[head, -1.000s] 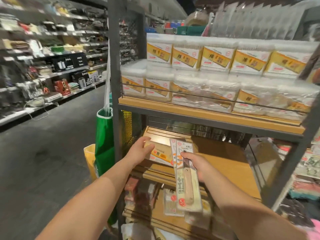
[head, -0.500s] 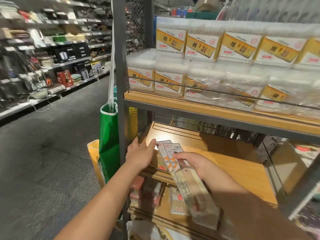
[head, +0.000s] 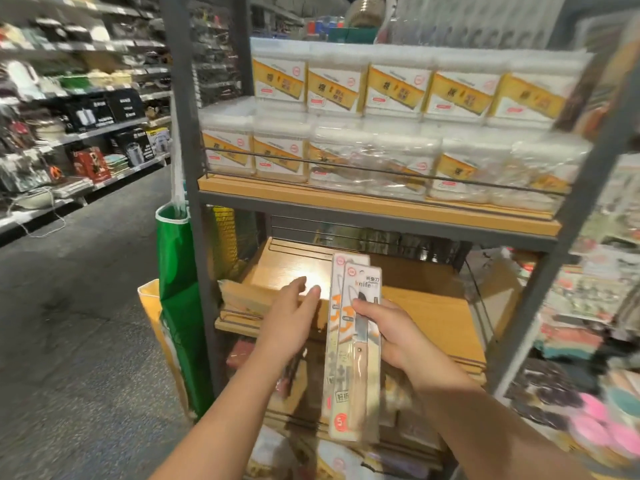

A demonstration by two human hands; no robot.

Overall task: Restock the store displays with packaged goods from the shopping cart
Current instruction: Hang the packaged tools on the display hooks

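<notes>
Head view: two carded folding knife packs [head: 353, 351] stand upright in the right hand [head: 391, 336], pinched by curled fingers before the wooden middle shelf [head: 433, 306]. Left hand [head: 294, 317] reaches flat, fingers straight, over a yellow-labelled box [head: 242, 297] at the shelf's front-left corner.

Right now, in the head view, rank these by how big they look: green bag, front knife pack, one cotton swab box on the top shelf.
1. green bag, largest
2. front knife pack, held by the right hand; it is nearer the camera, so it may look oversized
3. cotton swab box, smallest
</notes>
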